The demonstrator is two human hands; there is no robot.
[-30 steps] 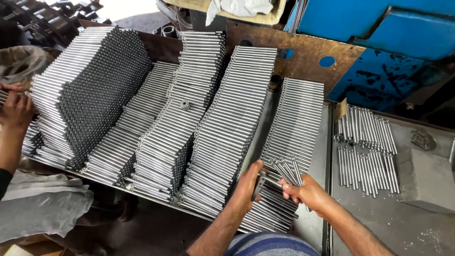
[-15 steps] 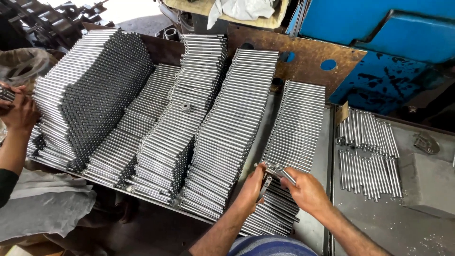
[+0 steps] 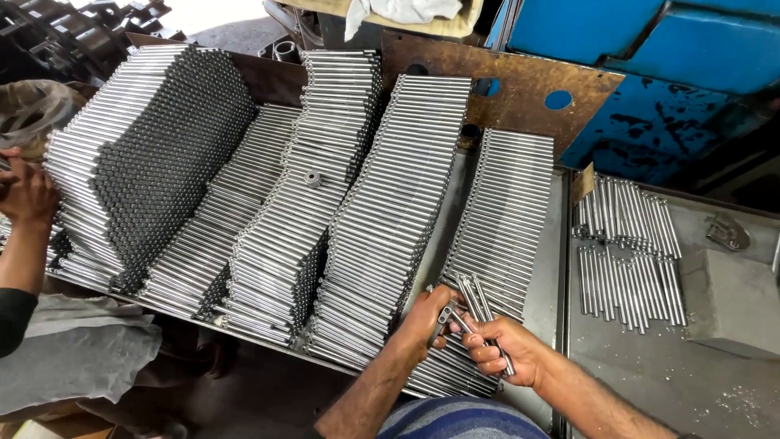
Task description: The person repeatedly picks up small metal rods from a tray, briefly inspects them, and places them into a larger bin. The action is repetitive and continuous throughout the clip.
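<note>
Both the left hand (image 3: 429, 319) and right hand (image 3: 505, 352) close their grip on a small bundle of steel rods (image 3: 474, 305), just above the rightmost rod stack (image 3: 505, 211).

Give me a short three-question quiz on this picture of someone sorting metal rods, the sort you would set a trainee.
1. True or false: both of the person's hands are on one small bundle of rods.
2. Which side of the bundle is the left hand on: toward the tall stacks or toward the loose rods on the grey table?
3. What small thing lies on top of the middle stack?

Key
1. True: the left hand and right hand both grip it.
2. Toward the tall stacks.
3. A small metal ring.
</note>
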